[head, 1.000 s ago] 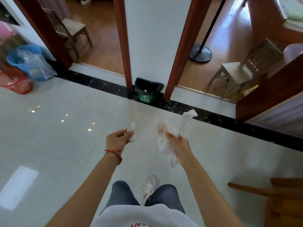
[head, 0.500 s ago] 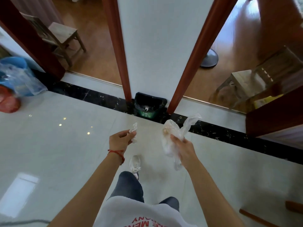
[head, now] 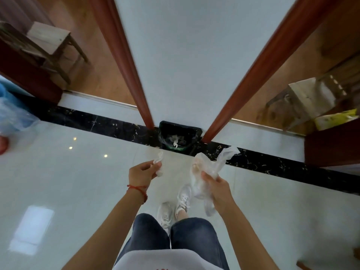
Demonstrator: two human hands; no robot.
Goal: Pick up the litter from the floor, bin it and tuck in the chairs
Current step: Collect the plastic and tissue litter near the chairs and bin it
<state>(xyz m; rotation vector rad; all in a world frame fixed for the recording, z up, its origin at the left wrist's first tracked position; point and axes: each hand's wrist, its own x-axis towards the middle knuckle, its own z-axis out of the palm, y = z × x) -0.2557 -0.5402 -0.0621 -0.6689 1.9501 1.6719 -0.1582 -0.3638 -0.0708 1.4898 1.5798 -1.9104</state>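
Note:
A small green bin [head: 178, 137] lined with a black bag stands against the white wall between two red-brown door frames, with white scraps inside. My left hand [head: 141, 173] pinches a small crumpled white tissue [head: 158, 162] just short of the bin, to its left. My right hand [head: 217, 189] grips a crumpled clear plastic bag [head: 204, 168] to the right of the bin's front. Both hands hover above the pale tiled floor.
A wooden chair [head: 44, 43] stands in the left room and another wooden chair [head: 311, 98] in the right room, beside a yellow package [head: 335, 118]. A blue bin with a clear bag [head: 11, 114] sits at the left edge. A black marble strip [head: 97, 121] runs along the thresholds.
I have walked closer to the green bin, which now sits larger and just beyond my hands. Both hands keep their litter and have moved forward with me.

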